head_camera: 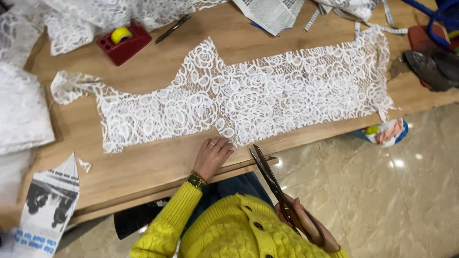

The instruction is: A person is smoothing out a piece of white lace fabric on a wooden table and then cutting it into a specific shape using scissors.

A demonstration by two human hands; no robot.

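Note:
A cut piece of white floral lace [248, 95] lies spread across the wooden table [143, 167]. My left hand [213, 155], with rings and a gold watch, rests flat on the table at the lace's near edge, fingertips touching the lace. My right hand [311, 224] is down by my lap, off the table, holding a pair of long scissors [267, 174]. The scissor blades are slightly apart and point up toward the table's front edge, just right of my left hand. I wear a yellow knitted cardigan.
A red tape dispenser [123, 40] and a second pair of scissors [172, 27] lie at the back. More lace [19, 100] is piled at the left. Newspaper pieces [48, 210] hang at the lower left, a measuring tape [382, 24] at the back right. Tiled floor lies below.

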